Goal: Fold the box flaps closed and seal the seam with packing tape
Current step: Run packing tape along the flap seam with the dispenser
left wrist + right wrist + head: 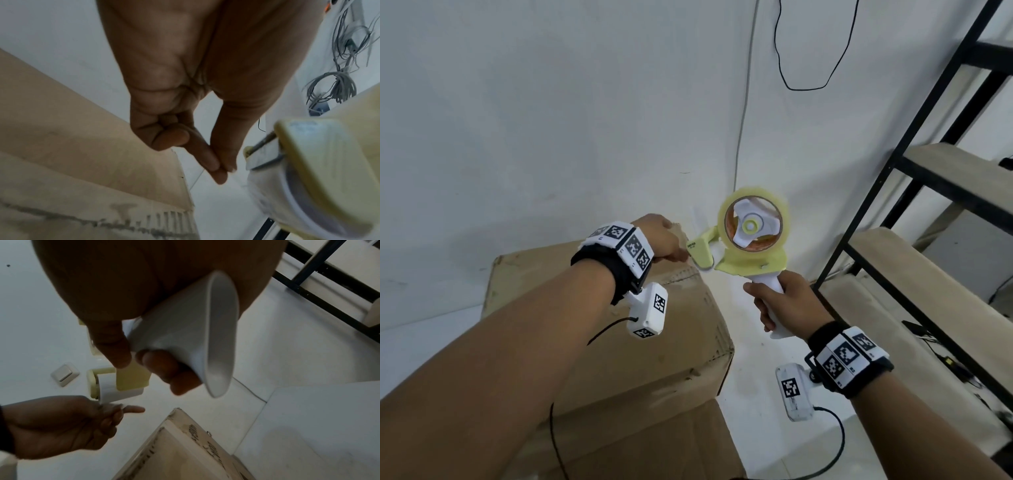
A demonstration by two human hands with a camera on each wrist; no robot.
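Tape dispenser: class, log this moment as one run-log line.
right hand grips tape dispenser handle | left hand pinches tape end at its nose | box flaps closed | seam untaped

Matt cardboard box (619, 342), glossy plastic dispenser (750, 253)

The white floor (756, 421) carries the scene. A closed brown cardboard box (647, 342) stands on it near the white wall, and a second piece of cardboard (654, 448) lies against the box's near side, nearer the camera; whether it is a flap or another box cannot be told. To the right, a black metal shelf rack (914, 192) with pale wooden boards stands on the floor, well apart from the box. Cables (959, 370) lie on the floor beneath the rack's lowest board.
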